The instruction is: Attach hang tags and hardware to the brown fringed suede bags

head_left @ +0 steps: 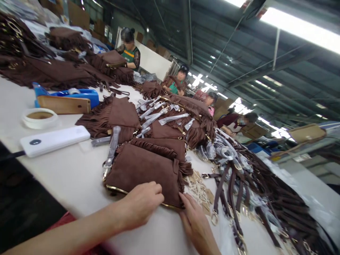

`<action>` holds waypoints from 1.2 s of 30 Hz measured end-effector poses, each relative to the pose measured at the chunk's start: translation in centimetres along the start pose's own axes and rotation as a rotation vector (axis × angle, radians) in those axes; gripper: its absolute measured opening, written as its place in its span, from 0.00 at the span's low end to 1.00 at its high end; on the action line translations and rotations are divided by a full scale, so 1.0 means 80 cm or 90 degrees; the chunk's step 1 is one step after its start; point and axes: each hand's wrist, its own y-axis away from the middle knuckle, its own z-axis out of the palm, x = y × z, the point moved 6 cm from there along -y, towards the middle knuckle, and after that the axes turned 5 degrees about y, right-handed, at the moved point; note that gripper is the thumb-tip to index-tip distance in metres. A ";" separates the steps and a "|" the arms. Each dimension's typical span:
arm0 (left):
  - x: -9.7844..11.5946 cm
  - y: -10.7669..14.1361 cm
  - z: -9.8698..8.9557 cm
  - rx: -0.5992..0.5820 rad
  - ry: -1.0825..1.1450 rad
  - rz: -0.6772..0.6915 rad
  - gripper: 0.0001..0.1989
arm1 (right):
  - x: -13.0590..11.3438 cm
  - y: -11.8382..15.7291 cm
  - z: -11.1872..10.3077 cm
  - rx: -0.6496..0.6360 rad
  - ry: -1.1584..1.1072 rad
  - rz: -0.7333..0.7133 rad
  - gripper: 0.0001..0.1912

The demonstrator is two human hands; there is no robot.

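Note:
A brown suede-like fringed bag (pixel 146 166) lies flat on the white table right in front of me. Its gold zip edge faces me, and a strap tab wrapped in clear plastic hangs at its left corner. My left hand (pixel 143 202) is closed at the middle of that zip edge, fingers curled in; whether it pinches the zip pull is hidden. At the bag's right front corner is my right hand (pixel 196 219), its fingers along the side and its thumb by the lower edge, holding the corner.
To the left are a white power bank (pixel 55 140), a tape roll (pixel 39 117), a gold phone (pixel 65 105) and a blue tape dispenser (pixel 89 96). More fringed bags (pixel 123 111) are piled behind. Brown straps (pixel 231 187) and white strings (pixel 198 187) lie right. Several people work farther back.

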 end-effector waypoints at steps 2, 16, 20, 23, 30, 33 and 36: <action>-0.017 -0.011 0.019 -0.025 -0.037 -0.016 0.11 | 0.005 -0.009 0.007 -0.095 -0.048 0.057 0.24; 0.007 -0.018 -0.003 -0.073 0.081 -0.062 0.05 | 0.010 -0.031 -0.059 -0.270 -0.423 0.156 0.11; 0.036 -0.041 -0.002 -0.027 0.193 -0.048 0.15 | 0.013 -0.027 -0.072 -0.197 -0.517 0.199 0.11; 0.044 -0.062 0.006 0.029 0.233 -0.058 0.13 | 0.017 -0.025 -0.079 -0.148 -0.505 0.210 0.11; 0.026 -0.094 0.031 0.095 0.274 -0.075 0.05 | 0.012 -0.029 -0.075 -0.097 -0.530 0.236 0.18; 0.019 -0.096 0.032 0.122 0.343 -0.066 0.07 | 0.012 -0.025 -0.059 -0.125 -0.754 0.360 0.22; 0.018 -0.095 0.036 0.134 0.380 -0.051 0.09 | 0.012 -0.016 -0.049 -0.138 -0.909 0.480 0.24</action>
